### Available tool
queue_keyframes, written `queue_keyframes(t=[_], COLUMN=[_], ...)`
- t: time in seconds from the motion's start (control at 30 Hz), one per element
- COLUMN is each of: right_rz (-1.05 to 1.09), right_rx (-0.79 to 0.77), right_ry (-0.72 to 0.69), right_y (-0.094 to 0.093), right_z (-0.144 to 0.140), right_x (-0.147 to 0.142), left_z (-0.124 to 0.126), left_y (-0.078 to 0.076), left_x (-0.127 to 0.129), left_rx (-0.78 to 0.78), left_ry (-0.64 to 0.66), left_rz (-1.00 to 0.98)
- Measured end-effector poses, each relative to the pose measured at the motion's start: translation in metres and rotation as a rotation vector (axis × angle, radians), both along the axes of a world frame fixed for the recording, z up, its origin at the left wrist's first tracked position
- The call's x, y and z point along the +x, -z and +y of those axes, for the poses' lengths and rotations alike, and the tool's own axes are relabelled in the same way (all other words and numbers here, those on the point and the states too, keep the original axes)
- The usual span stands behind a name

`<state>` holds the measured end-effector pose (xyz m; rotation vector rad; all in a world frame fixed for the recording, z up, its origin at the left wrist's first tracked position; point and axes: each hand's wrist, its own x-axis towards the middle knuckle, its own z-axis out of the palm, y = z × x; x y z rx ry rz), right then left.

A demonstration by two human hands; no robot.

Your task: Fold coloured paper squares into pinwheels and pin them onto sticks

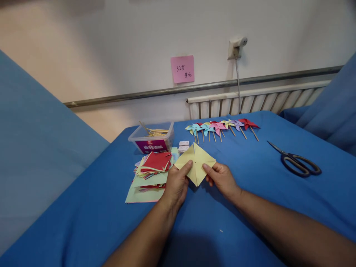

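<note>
Yellow paper [198,174], one, slit: is held above the blue cloth [250,233], between both hands. Left hand [177,184]: thumb and fingers pinch its left side. Right hand [224,180]: thumb and fingers pinch its right side. Paper stack [156,161]: lies beside the left hand. Tub [168,140] of sticks [159,132]: stands behind the stack. Pinwheels [219,127]: lie in a row beyond. Scissors [284,153]: lie right, well apart.
</note>
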<state>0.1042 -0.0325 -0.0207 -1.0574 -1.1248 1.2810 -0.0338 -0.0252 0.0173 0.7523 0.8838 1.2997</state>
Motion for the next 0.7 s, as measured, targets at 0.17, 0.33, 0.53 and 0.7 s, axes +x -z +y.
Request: queue_keyframes(t=[0.17, 0.33, 0.53, 0.7], right_rz=[-0.125, -0.597, -0.751, -0.692], right_rx=[0.338, 0.742, 0.872, 0.825], right_ry=[0.343, 0.335, 0.256, 0.274], right_y=[-0.004, -0.012, -0.013, -0.012], right_z=[-0.001, -0.014, -0.016, -0.011], right_x=[0.007, 0.009, 0.008, 0.009], left_z=[0.005, 0.006, 0.0, -0.001], left_y=[-0.003, -0.003, 0.001, 0.0], left_x=[-0.001, -0.003, -0.001, 0.0], left_rx=[-0.042, -0.074, -0.007, 0.002], left_ry=[-0.089, -0.101, 0.031, 0.062], left_rz=[-0.085, -0.101, -0.073, -0.038])
